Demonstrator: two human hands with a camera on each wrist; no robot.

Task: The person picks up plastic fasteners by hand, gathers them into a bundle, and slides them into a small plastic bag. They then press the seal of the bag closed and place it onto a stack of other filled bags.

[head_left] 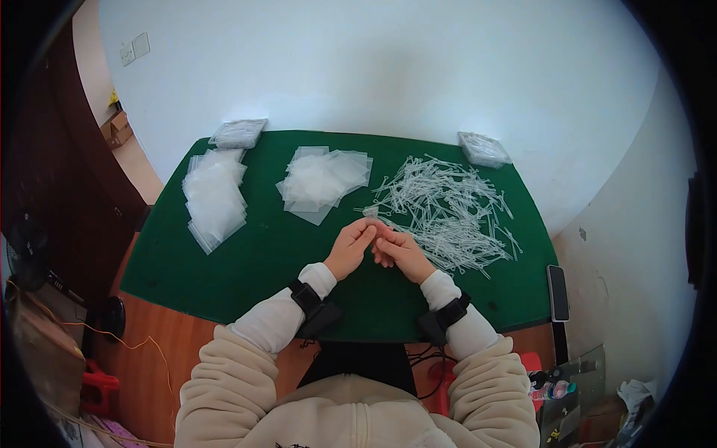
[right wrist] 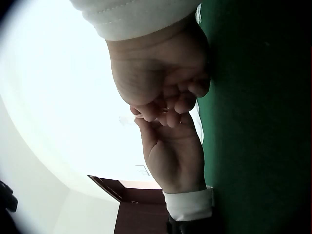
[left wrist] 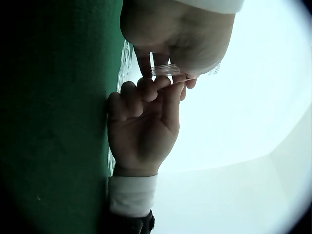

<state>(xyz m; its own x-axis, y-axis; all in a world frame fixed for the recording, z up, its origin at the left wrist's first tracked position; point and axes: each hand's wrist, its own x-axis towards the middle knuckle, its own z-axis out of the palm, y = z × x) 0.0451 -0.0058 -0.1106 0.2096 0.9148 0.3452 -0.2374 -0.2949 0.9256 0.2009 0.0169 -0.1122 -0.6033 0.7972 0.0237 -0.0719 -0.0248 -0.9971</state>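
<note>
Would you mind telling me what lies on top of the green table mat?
On the green mat lie two piles of clear bags, a heap of clear plastic sticks and two small stacks at the back corners. The hands cover the mat beneath them.

Cream fleece jacket, white cuffs, black wrist straps (head_left: 305,296) (cameras, probably)

Left hand (head_left: 349,248) and right hand (head_left: 400,250), fingertips together
</note>
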